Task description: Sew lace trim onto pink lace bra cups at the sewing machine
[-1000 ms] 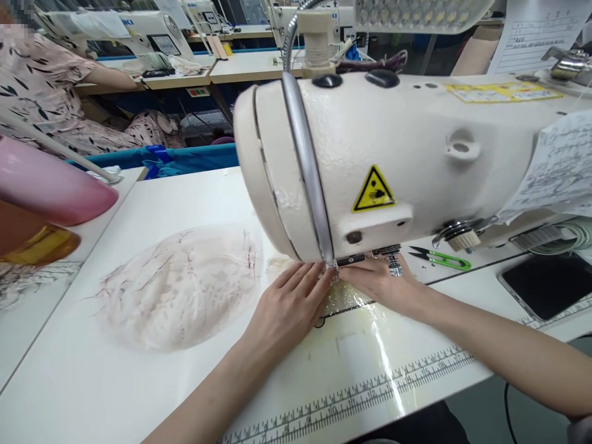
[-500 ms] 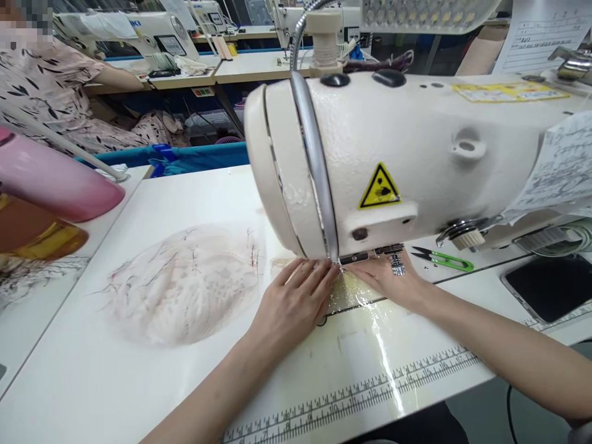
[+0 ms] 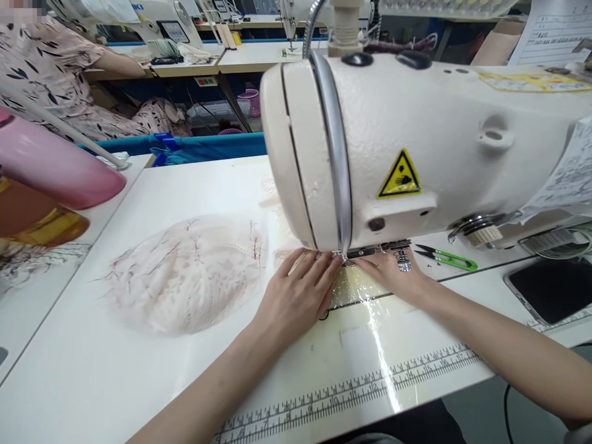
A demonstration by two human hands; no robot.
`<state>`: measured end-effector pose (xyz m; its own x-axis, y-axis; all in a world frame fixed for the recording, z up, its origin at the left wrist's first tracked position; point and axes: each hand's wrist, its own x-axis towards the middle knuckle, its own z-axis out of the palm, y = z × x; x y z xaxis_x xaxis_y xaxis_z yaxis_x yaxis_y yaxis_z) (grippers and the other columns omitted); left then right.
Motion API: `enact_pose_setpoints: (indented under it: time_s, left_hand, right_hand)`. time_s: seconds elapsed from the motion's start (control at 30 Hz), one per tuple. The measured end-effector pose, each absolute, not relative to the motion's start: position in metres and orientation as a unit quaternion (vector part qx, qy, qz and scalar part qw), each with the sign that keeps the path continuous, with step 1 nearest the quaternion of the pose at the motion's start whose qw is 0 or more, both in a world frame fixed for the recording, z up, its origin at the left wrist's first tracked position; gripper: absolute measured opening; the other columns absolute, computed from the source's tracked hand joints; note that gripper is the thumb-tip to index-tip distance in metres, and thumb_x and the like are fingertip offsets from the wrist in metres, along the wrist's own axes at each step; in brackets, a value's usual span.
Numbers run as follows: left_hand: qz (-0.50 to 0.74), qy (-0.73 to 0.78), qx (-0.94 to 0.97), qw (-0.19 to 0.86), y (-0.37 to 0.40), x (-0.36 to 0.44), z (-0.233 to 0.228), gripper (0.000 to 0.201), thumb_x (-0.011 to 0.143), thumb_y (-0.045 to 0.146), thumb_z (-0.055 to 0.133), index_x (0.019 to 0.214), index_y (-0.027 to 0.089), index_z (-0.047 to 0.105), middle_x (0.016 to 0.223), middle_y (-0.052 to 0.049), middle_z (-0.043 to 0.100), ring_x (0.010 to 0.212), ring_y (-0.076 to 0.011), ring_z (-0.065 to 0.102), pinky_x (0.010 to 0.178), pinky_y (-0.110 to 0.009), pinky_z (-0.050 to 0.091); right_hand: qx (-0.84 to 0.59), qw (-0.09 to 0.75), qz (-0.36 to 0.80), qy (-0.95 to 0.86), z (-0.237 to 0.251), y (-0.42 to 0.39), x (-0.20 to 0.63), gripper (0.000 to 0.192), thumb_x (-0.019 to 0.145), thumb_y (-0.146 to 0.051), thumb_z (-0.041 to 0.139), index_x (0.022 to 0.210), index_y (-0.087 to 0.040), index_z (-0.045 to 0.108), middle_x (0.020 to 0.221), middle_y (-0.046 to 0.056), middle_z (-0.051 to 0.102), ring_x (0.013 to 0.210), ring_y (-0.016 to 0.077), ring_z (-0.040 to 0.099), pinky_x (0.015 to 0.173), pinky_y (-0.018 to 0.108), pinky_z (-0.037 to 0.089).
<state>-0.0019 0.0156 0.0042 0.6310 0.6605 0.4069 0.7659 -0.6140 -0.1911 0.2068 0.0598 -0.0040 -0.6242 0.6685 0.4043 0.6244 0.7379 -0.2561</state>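
A cream sewing machine (image 3: 416, 142) fills the upper right, its head hanging over the white table (image 3: 152, 376). My left hand (image 3: 296, 296) lies flat, fingers together, pressing a small pale lace piece (image 3: 284, 254) against the table beside the presser foot (image 3: 345, 256). My right hand (image 3: 393, 274) rests on the shiny needle plate (image 3: 354, 290) just right of the foot, fingertips pointing at the needle. A pile of pale lace pieces with dark red threads (image 3: 185, 274) lies to the left of my left hand.
Green thread snips (image 3: 446, 258) lie right of the foot. A dark phone (image 3: 550, 290) sits at the right edge. A pink object (image 3: 55, 166) and an amber bottle (image 3: 41, 225) are at left. A ruler strip (image 3: 351, 388) runs along the front edge. Another person (image 3: 55, 74) sits behind.
The view has shifted slightly, so the machine appears further right and higher. Both hands stay at the presser foot, holding the lace in nearly the same pose.
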Motion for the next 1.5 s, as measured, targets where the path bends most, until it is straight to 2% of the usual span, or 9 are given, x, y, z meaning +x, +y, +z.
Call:
enact_pose_setpoints:
  time_s: [0.2,0.43,0.67,0.9,1.07,1.37,1.5]
  left_hand:
    - [-0.145,-0.354,-0.903,0.197,0.012,-0.004,-0.001,0.033,0.088,0.008,0.05,0.12,0.007,0.057,0.122,-0.012,0.062,0.108,-0.0235,0.06,0.096,-0.038,0.046]
    - [-0.151,-0.411,-0.884,0.161,0.016,-0.004,0.004,0.03,0.092,0.021,0.046,0.116,0.01,0.059,0.108,-0.009,0.068,0.096,-0.0229,0.064,0.089,-0.039,0.049]
    - [-0.139,-0.399,-0.89,0.173,0.016,-0.004,0.005,0.032,0.092,0.021,0.044,0.119,0.012,0.059,0.11,-0.006,0.068,0.094,-0.0239,0.063,0.091,-0.042,0.045]
    - [-0.146,-0.408,-0.886,0.162,0.015,-0.004,0.005,0.031,0.093,0.021,0.044,0.117,0.014,0.06,0.11,-0.005,0.069,0.097,-0.0228,0.063,0.095,-0.041,0.042]
    - [-0.131,-0.426,-0.882,0.153,0.015,-0.004,0.006,0.03,0.094,0.024,0.041,0.116,0.015,0.061,0.111,-0.004,0.069,0.099,-0.0218,0.063,0.097,-0.041,0.04]
    - [-0.12,-0.449,-0.875,0.138,0.016,0.0,0.008,0.032,0.093,0.026,0.04,0.115,0.015,0.06,0.11,-0.006,0.068,0.1,-0.023,0.062,0.096,-0.041,0.041]
    - [-0.107,-0.461,-0.872,0.127,0.015,0.001,0.009,0.032,0.093,0.025,0.04,0.116,0.016,0.06,0.113,-0.006,0.067,0.101,-0.0229,0.061,0.097,-0.042,0.041]
  right_hand:
    - [-0.415,0.228,0.008,-0.881,-0.002,0.052,0.21,0.024,0.092,-0.027,0.046,0.109,-0.032,0.063,0.097,0.001,0.068,0.087,0.0181,0.062,0.072,0.033,0.051]
    - [-0.356,0.255,-0.035,-0.898,-0.008,0.047,0.208,0.023,0.09,-0.032,0.053,0.109,-0.026,0.064,0.098,0.003,0.07,0.083,0.0178,0.062,0.083,0.036,0.044]
    - [-0.349,0.262,-0.047,-0.898,-0.004,0.043,0.209,0.022,0.091,-0.028,0.051,0.108,-0.028,0.065,0.103,0.001,0.07,0.085,0.0177,0.062,0.082,0.035,0.045]
    - [-0.35,0.251,-0.078,-0.899,0.0,0.04,0.208,0.021,0.092,-0.027,0.05,0.107,-0.029,0.065,0.108,-0.002,0.07,0.077,0.0159,0.063,0.085,0.036,0.042]
    - [-0.365,0.247,-0.093,-0.893,-0.008,0.041,0.206,0.023,0.091,-0.032,0.053,0.11,-0.026,0.065,0.104,0.001,0.071,0.082,0.017,0.062,0.086,0.035,0.041]
    - [-0.378,0.186,-0.142,-0.896,-0.003,0.039,0.202,0.029,0.093,-0.036,0.049,0.115,-0.023,0.062,0.1,0.004,0.071,0.079,0.0185,0.061,0.087,0.036,0.039]
    - [-0.376,0.17,-0.169,-0.895,0.001,0.037,0.199,0.03,0.094,-0.035,0.047,0.118,-0.022,0.061,0.097,0.006,0.07,0.086,0.0202,0.061,0.087,0.036,0.039]
